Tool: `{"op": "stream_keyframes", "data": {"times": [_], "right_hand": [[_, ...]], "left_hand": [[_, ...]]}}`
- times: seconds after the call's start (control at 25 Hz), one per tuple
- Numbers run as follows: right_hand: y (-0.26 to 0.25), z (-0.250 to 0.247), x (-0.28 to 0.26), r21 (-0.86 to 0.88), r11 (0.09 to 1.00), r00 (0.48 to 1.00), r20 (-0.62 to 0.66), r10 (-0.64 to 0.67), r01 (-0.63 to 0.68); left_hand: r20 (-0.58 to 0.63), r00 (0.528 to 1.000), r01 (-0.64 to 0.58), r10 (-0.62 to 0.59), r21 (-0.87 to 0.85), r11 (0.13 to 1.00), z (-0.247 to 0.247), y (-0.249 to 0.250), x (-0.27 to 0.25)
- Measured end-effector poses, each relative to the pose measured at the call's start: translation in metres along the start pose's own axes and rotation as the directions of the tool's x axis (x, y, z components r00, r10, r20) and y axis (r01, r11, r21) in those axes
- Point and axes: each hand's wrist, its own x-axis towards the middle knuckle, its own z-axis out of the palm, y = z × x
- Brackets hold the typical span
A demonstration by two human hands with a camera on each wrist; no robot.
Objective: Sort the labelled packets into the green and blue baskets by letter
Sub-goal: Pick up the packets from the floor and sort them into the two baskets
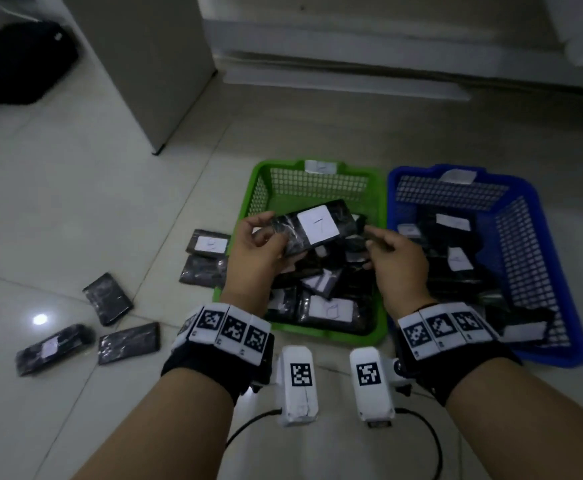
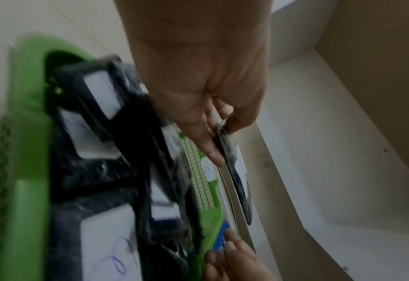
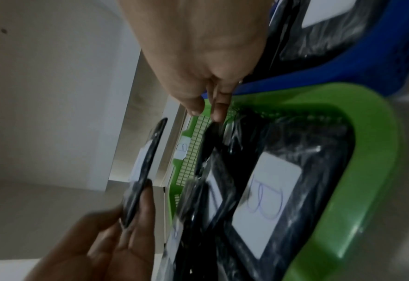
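My left hand (image 1: pixel 276 233) pinches one end of a black packet (image 1: pixel 317 225) with a white label and holds it above the green basket (image 1: pixel 269 169). The label's letter is too faint to read. My right hand (image 1: pixel 373 237) hovers by the packet's other end, fingers relaxed and holding nothing. Seen from the right wrist, the held packet (image 3: pixel 148 157) stands clear of my right hand (image 3: pixel 208 110). The green basket (image 3: pixel 367 152) holds several packets, one marked B (image 3: pixel 268 203). The blue basket (image 1: pixel 560 271) to the right also holds several packets.
Several loose packets lie on the tiled floor to the left of the green basket, two close to it (image 1: pixel 210 244) and three further out (image 1: pixel 108 299). A grey cabinet (image 1: pixel 144 64) and a black bag (image 1: pixel 16 60) stand at the back left.
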Motion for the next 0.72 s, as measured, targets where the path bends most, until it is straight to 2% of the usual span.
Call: {"op": "stream_keyframes", "data": {"times": [0.08, 0.16, 0.28, 0.36, 0.44, 0.52, 0.6, 0.72], "right_hand": [[0.012, -0.021, 0.014, -0.105, 0.993, 0.991, -0.119, -0.057, 0.044], [0.023, -0.044, 0.028, -0.184, 0.982, 0.968, -0.239, -0.078, 0.033], [0.041, -0.078, 0.048, -0.208, 0.978, 0.949, -0.312, -0.034, -0.034], [0.051, -0.091, 0.058, -0.194, 0.979, 0.957, -0.290, 0.004, -0.063], [0.057, -0.099, 0.061, -0.180, 0.982, 0.965, -0.261, 0.012, -0.060], [0.057, -0.102, 0.060, -0.173, 0.984, 0.978, -0.208, 0.011, -0.048], [0.052, -0.098, 0.054, -0.126, 0.991, 0.989, -0.144, 0.016, -0.035], [0.037, -0.078, 0.039, -0.143, 0.986, 0.996, -0.036, -0.086, 0.080]], "left_hand": [[0.029, 1.000, 0.007, -0.009, 0.065, 0.998, 0.039, -0.011, 0.011], [0.035, 0.999, 0.023, -0.028, 0.142, 0.990, 0.075, -0.028, 0.020], [0.057, 0.998, 0.020, -0.041, 0.322, 0.947, 0.124, -0.057, 0.030], [0.110, 0.993, -0.019, -0.043, 0.504, 0.864, 0.145, -0.070, 0.036], [0.168, 0.984, -0.081, -0.058, 0.713, 0.697, 0.156, -0.082, 0.043], [0.217, 0.975, -0.149, -0.049, 0.800, 0.582, 0.159, -0.086, 0.047], [0.241, 0.970, -0.209, 0.011, 0.820, 0.533, 0.152, -0.080, 0.047], [0.181, 0.970, -0.242, 0.162, 0.787, 0.568, 0.124, -0.052, 0.046]]}}
